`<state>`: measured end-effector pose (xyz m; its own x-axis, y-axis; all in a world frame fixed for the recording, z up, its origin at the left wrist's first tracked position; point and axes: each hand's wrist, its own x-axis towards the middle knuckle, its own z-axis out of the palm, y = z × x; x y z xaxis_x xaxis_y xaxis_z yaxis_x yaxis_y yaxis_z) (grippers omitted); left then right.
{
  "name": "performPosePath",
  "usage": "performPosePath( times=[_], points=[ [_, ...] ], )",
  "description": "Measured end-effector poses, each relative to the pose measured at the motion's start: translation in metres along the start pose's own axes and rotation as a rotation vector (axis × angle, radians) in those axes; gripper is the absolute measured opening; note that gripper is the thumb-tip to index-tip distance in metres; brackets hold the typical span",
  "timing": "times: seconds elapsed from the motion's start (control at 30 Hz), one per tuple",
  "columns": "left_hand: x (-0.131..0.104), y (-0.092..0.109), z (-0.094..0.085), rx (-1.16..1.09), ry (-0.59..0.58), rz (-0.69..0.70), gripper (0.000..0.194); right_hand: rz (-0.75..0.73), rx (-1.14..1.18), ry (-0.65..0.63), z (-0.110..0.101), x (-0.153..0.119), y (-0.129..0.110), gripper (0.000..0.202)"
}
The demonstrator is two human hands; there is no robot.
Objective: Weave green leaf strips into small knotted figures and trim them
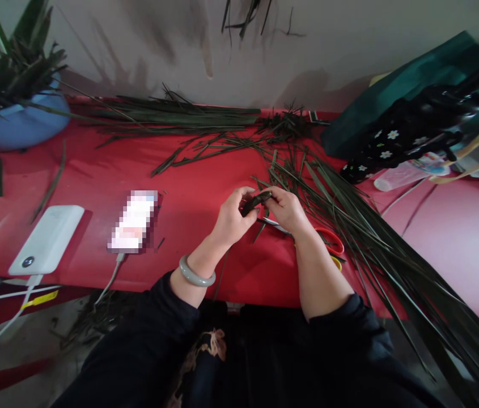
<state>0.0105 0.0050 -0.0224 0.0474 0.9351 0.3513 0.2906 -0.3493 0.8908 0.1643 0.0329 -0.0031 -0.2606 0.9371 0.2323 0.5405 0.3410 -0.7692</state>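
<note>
Between my hands is a small dark green piece of folded or woven leaf [254,204], its exact shape hard to make out. My left hand [236,215], with a grey bangle [196,273] on the wrist, has its fingers closed around the left end. Fingers of my right hand [285,208] pinch the right end. Under my right wrist lies a pair of scissors with red-orange handles [331,240], their blades partly hidden by the hand. Long green leaf strips [350,226] spread over the table just to the right.
A red-covered table [188,226] holds a phone [132,221] and white power bank [47,238] on the left. A blue basin [22,124] of leaves stands back left. Leaf bundles [179,116] lie along the wall. A black flowered bottle [409,130] and green bag [392,85] stand right.
</note>
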Motion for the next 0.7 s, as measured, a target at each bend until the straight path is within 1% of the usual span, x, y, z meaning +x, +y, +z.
performPosePath(
  times=[0.13,0.27,0.37,0.57,0.7],
  points=[
    [-0.0016,-0.0003,0.0000,0.014,0.049,0.058,0.027,0.006,0.036,-0.028,0.0017,-0.0013,-0.0029,0.011],
    [-0.0032,0.0010,-0.0018,0.062,0.094,0.053,0.026,-0.007,0.068,-0.043,0.0039,-0.0018,-0.0051,0.011],
    [-0.0028,0.0018,-0.0034,0.098,0.090,0.056,0.024,0.007,0.067,-0.042,0.0048,-0.0015,-0.0048,0.012],
    [-0.0001,0.0010,-0.0040,0.112,0.026,0.058,0.023,-0.008,0.057,-0.039,0.0067,-0.0017,-0.0003,0.013],
    [-0.0010,0.0031,-0.0048,0.139,0.070,0.036,0.012,-0.037,0.085,-0.029,0.0085,-0.0025,0.0000,0.016]
  ],
)
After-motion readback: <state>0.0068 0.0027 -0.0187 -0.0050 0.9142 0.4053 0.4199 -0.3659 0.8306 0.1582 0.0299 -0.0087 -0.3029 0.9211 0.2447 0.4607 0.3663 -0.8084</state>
